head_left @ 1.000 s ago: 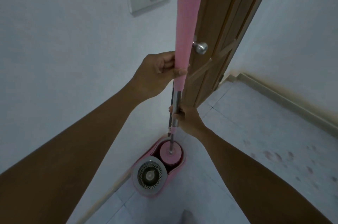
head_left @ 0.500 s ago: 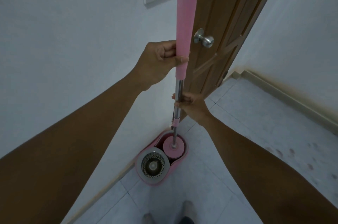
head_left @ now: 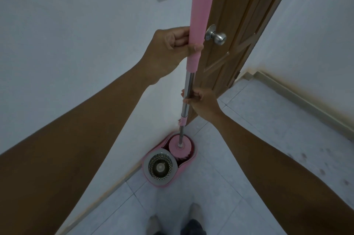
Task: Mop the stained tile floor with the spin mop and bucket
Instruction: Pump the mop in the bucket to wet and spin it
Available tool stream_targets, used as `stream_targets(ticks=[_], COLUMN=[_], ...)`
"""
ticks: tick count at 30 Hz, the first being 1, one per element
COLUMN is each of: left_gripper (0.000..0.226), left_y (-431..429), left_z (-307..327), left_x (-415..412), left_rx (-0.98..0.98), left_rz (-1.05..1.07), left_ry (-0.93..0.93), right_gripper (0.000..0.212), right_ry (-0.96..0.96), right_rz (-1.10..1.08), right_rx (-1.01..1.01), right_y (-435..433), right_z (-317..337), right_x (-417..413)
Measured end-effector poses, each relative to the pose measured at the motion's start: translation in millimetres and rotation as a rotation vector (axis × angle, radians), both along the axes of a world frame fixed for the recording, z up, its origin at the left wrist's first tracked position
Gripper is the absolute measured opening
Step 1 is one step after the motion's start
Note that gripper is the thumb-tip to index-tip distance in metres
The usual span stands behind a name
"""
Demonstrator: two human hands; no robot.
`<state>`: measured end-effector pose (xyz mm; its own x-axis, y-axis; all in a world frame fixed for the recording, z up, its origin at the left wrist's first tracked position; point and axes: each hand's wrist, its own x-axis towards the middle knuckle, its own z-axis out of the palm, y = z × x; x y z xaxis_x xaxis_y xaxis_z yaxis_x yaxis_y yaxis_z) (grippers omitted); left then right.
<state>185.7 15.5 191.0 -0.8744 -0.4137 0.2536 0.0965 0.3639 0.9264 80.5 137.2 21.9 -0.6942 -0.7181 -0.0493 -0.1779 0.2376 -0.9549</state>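
- Gripping the mop (head_left: 199, 23) upright, the left hand (head_left: 170, 48) is wrapped around its pink sleeve, thumb across the front.
- The right hand (head_left: 203, 102) is closed around the steel pole lower down, just above a pink collar.
- The mop head (head_left: 180, 147) sits in the far well of the pink bucket (head_left: 153, 182), beside the steel spin basket (head_left: 160, 166).
- The bucket stands on the tile floor (head_left: 258, 119) in the corner, touching the wall (head_left: 67, 52), near the wooden door (head_left: 249, 23) with its knob (head_left: 216, 36).
- Dark stains (head_left: 314, 162) dot the tiles to the right, well apart from the bucket.
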Motion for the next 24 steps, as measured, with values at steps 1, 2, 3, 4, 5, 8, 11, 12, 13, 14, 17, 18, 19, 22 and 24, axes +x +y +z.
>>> stream_targets(ticks=[1, 2, 3, 4, 5, 8, 11, 12, 13, 14, 17, 18, 19, 22, 24], left_gripper=[0.048, 0.048, 0.048, 0.048, 0.049, 0.05, 0.05, 0.05, 0.05, 0.05, 0.05, 0.05, 0.049, 0.048, 0.048], left_y=[-0.6, -1.3, -1.8, -2.4, -2.9, -6.2, -9.7, -10.8, -11.6, -12.5, -13.7, -14.4, -15.7, -20.5, -23.0], left_z=[5.4, 10.7, 15.8, 21.2, 26.6, 43.8, 59.6, 63.2, 65.3, 65.7, 58.5, 54.7, 50.8, 41.2, 34.0], left_x=[0.9, 2.4, 4.4, 7.2, 10.7, 23.3, 38.7, 44.4, 50.1, 55.9, 74.6, 80.5, 86.0, 99.4, 106.1], left_rx=[-0.007, -0.015, -0.025, -0.034, -0.038, -0.043, -0.063, -0.074, -0.085, -0.092, -0.097, -0.091, -0.081, -0.055, -0.041], left_rz=[-0.009, -0.016, -0.018, -0.018, -0.016, -0.01, -0.003, -0.001, 0.002, 0.006, 0.024, 0.025, 0.025, 0.026, 0.035], left_ry=[0.019, 0.036, 0.048, 0.057, 0.066, 0.093, 0.115, 0.12, 0.124, 0.125, 0.116, 0.112, 0.111, 0.101, 0.087], right_gripper=[0.03, 0.029, 0.029, 0.028, 0.028, 0.026, 0.026, 0.026, 0.026, 0.025, 0.024, 0.024, 0.024, 0.023, 0.022], right_ry=[0.031, 0.06, 0.089, 0.118, 0.145, 0.211, 0.249, 0.261, 0.275, 0.287, 0.301, 0.299, 0.283, 0.245, 0.247], right_rz=[0.009, 0.019, 0.028, 0.039, 0.05, 0.09, 0.107, 0.113, 0.12, 0.128, 0.145, 0.146, 0.144, 0.151, 0.165], right_rx=[-0.016, -0.037, -0.052, -0.061, -0.067, -0.087, -0.1, -0.102, -0.103, -0.097, -0.053, -0.044, -0.04, -0.026, -0.002], right_y=[-0.1, -0.2, -0.3, -0.5, -1.4, -5.6, -10.7, -12.2, -13.7, -14.9, -17.2, -17.8, -18.6, -22.8, -25.4], right_z=[5.8, 11.2, 16.8, 22.5, 27.9, 43.0, 56.9, 60.5, 63.2, 64.1, 56.5, 52.2, 48.1, 39.0, 32.7], right_x=[-0.1, 0.4, 1.9, 4.2, 6.9, 14.6, 23.3, 26.3, 30.2, 35.3, 55.6, 62.5, 68.8, 83.7, 93.4])
